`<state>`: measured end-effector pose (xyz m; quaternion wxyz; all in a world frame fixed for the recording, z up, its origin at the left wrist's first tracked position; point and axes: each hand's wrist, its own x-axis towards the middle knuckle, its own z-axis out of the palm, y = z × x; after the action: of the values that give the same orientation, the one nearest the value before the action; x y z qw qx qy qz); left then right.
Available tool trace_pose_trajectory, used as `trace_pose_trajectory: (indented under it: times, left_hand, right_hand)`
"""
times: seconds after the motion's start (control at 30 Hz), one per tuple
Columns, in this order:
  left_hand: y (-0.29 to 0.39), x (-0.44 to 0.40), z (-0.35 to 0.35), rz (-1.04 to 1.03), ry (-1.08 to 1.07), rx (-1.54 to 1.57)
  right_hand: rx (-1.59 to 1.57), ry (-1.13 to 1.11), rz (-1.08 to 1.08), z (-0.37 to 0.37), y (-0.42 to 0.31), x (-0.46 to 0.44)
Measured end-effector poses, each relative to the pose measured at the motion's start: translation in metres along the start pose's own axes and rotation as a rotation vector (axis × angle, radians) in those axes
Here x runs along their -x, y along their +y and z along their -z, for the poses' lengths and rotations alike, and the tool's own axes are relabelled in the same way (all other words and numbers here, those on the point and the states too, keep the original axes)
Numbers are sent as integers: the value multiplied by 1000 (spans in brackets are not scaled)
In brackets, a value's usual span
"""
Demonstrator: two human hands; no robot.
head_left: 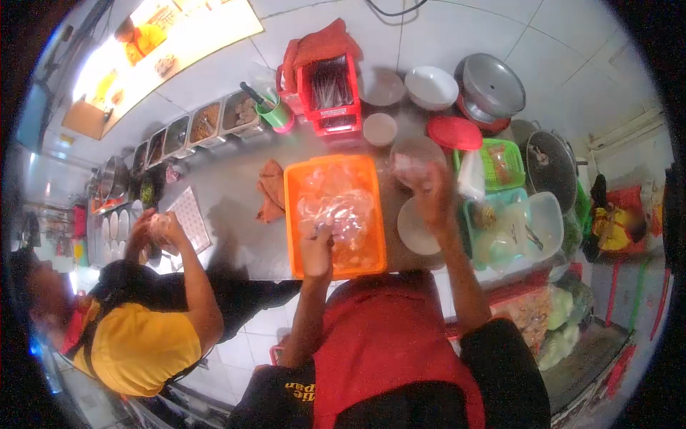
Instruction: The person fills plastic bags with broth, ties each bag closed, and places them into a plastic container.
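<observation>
1. I see the L hand (316, 254) at the near end of the orange tray (291, 214), fingers curled at the clear plastic bags (346, 211) inside; can't make out if they grip.
2. R hand (434, 200) is raised right of the tray, fingers partly bent, by a blurry see-thru item (409, 166); I can't say if it's held.
3. Pale round dish (420, 227): nr R hand, on steel tbl (243, 243).
4. Orange cloth (270, 193) lies L of tray; green basket (516, 171) far R.
5. Co-worker in yellow top (146, 347) stands L.
</observation>
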<state>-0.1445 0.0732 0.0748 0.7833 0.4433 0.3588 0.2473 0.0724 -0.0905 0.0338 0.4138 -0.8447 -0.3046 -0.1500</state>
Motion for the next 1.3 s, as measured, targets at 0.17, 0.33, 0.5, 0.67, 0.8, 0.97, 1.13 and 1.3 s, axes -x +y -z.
trace_pose_trajectory:
  times: [0.17,0.33,0.5,0.67,0.8,0.97,1.13,1.3]
  left_hand:
    - [2,14,-30,0,-161,-46]
    - [-15,-6,-19,130,-133,293]
    - [-2,-4,-26,188,-176,-85]
    - [-8,-4,-37,223,-231,-166]
    - [-42,-7,-28,51,-112,-71]
    - [-36,-2,-24,-551,-91,-713]
    - [-9,41,-84,8,-688,-672]
    - [-25,30,-82,103,-663,-602]
  right_hand:
    - [-876,-595,-700,16,-83,46]
    - [-831,-469,-745,28,-88,74]
    - [-852,-665,-721,46,-76,85]
    - [-805,-668,-673,82,-84,63]
    - [-960,-436,-1011,84,-61,88]
    - [-672,-303,-944,106,-59,83]
    - [-432,-400,-642,106,-70,85]
    - [-573,-505,-803,122,-75,76]
